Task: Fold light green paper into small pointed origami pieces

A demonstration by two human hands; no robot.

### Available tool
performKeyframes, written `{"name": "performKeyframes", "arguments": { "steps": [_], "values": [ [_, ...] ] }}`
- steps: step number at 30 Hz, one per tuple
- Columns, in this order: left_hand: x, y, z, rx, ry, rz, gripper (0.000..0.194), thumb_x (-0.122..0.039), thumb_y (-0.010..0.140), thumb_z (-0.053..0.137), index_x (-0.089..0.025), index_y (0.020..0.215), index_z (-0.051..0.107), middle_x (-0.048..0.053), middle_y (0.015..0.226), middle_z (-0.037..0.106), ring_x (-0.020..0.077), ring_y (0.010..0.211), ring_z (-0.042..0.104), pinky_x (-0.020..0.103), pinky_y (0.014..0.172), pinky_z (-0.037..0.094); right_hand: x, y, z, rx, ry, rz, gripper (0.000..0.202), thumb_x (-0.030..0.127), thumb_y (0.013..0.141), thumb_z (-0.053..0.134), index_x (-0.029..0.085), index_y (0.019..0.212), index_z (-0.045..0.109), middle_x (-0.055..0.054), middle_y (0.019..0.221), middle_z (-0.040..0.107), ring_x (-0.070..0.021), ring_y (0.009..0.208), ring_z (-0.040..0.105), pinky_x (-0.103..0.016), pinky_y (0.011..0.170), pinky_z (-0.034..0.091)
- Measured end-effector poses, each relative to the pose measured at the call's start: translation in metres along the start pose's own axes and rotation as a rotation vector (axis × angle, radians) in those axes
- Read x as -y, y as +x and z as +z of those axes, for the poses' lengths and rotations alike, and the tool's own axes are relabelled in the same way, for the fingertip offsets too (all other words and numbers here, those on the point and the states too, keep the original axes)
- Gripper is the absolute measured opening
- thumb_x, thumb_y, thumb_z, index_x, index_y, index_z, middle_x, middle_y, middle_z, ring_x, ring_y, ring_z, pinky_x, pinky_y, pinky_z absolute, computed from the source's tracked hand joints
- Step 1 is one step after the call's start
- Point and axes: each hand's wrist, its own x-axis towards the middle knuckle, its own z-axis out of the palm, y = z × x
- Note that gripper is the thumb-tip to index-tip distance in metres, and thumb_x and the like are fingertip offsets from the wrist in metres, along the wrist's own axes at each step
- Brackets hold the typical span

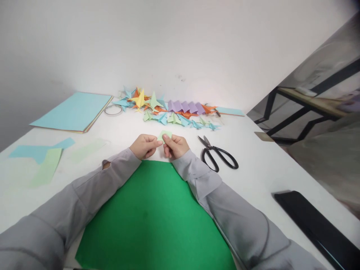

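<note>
A small piece of pale green folded paper (165, 133) is pinched between my two hands, just past the far edge of a large green sheet (152, 213). My left hand (144, 146) grips its left side between thumb and curled fingers. On the right side, my right hand (176, 145) presses its thumb over the paper. The lower part of the piece is hidden behind the fingers. Black-handled scissors (216, 150) lie to the right of my right hand, blades slightly apart and pointing away to the left.
Folded paper figures (153, 102) and a purple pleated row (186, 107) line the wall. At left are stacked coloured sheets (71, 110), a ring of tape (113, 110), blue scraps (36, 152) and green strips (47, 167). A black flat object (315, 225) lies at right, near the table edge.
</note>
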Motion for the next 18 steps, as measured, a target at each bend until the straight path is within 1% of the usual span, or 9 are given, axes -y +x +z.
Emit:
{"name": "performKeyframes", "arguments": {
  "steps": [2, 4, 6, 9, 12, 14, 15, 18],
  "values": [
    [-0.0005, 0.0001, 0.0012, -0.028, -0.036, 0.019, 0.045, -0.041, 0.064, 0.066, -0.016, 0.039, 0.038, -0.006, 0.025, 0.032, 0.0032, 0.022, 0.027, 0.019, 0.03, 0.013, 0.0005, -0.0011, -0.0002, 0.018, 0.005, 0.005, 0.045, 0.059, 0.062, 0.061, 0.017, 0.049, 0.048, 0.003, 0.029, 0.049, -0.0055, 0.024, 0.035, -0.019, 0.028, 0.025],
    [-0.0013, 0.0008, 0.0033, -0.097, -0.09, 0.028, 0.045, -0.042, 0.065, 0.064, -0.015, 0.038, 0.041, -0.006, 0.025, 0.03, 0.0056, 0.023, 0.034, 0.019, 0.029, 0.017, 0.0009, -0.0026, -0.0005, 0.06, 0.017, 0.021, 0.045, 0.059, 0.062, 0.06, 0.017, 0.048, 0.048, 0.003, 0.029, 0.049, -0.0057, 0.024, 0.035, -0.019, 0.028, 0.024],
    [-0.0017, 0.0017, 0.0054, -0.172, -0.13, 0.024, 0.043, -0.043, 0.064, 0.064, -0.015, 0.039, 0.043, -0.006, 0.027, 0.032, 0.0069, 0.024, 0.037, 0.019, 0.028, 0.022, 0.0011, -0.0041, -0.0007, 0.113, 0.013, 0.051, 0.046, 0.059, 0.064, 0.058, 0.017, 0.047, 0.047, 0.003, 0.029, 0.049, -0.0057, 0.023, 0.035, -0.018, 0.027, 0.022],
    [-0.0011, 0.0025, 0.0065, -0.233, -0.156, 0.018, 0.036, -0.039, 0.058, 0.07, -0.015, 0.048, 0.045, -0.006, 0.032, 0.04, 0.0065, 0.024, 0.038, 0.018, 0.026, 0.026, 0.0004, -0.0053, -0.0005, 0.159, -0.022, 0.072, 0.048, 0.06, 0.066, 0.055, 0.017, 0.046, 0.047, 0.003, 0.028, 0.047, -0.0056, 0.022, 0.034, -0.018, 0.027, 0.021],
    [0.0006, 0.0024, 0.0048, -0.222, -0.154, 0.032, 0.028, -0.034, 0.057, 0.071, -0.014, 0.064, 0.053, -0.006, 0.034, 0.046, 0.0078, 0.026, 0.041, 0.018, 0.027, 0.031, -0.0018, -0.0038, 0.0004, 0.177, -0.041, 0.099, 0.048, 0.062, 0.064, 0.055, 0.017, 0.049, 0.048, 0.003, 0.028, 0.048, -0.0064, 0.022, 0.035, -0.018, 0.026, 0.022],
    [0.0015, 0.0022, 0.003, -0.21, -0.154, 0.021, 0.026, -0.031, 0.058, 0.071, -0.013, 0.067, 0.054, -0.004, 0.035, 0.05, 0.0096, 0.028, 0.045, 0.018, 0.029, 0.034, -0.0033, -0.0018, 0.0017, 0.158, -0.035, 0.064, 0.047, 0.062, 0.065, 0.053, 0.017, 0.051, 0.049, 0.003, 0.029, 0.048, -0.0066, 0.023, 0.036, -0.018, 0.027, 0.024],
    [0.0017, 0.0021, 0.0023, -0.224, -0.16, 0.023, 0.025, -0.03, 0.058, 0.07, -0.013, 0.067, 0.054, -0.003, 0.035, 0.05, 0.0096, 0.029, 0.046, 0.018, 0.029, 0.035, -0.0039, -0.0008, 0.0025, 0.12, -0.017, 0.039, 0.046, 0.062, 0.066, 0.051, 0.017, 0.053, 0.049, 0.002, 0.03, 0.05, -0.0069, 0.024, 0.039, -0.018, 0.028, 0.025],
    [0.0017, 0.0014, 0.0016, -0.28, -0.199, 0.027, 0.022, -0.026, 0.059, 0.068, -0.012, 0.066, 0.053, -0.003, 0.036, 0.051, 0.0094, 0.028, 0.045, 0.019, 0.029, 0.036, -0.0044, 0.0008, 0.0047, 0.006, 0.063, -0.005, 0.037, 0.055, 0.063, 0.054, 0.019, 0.064, 0.047, 0.003, 0.037, 0.056, -0.009, 0.025, 0.043, -0.019, 0.028, 0.028]
  ]
}}
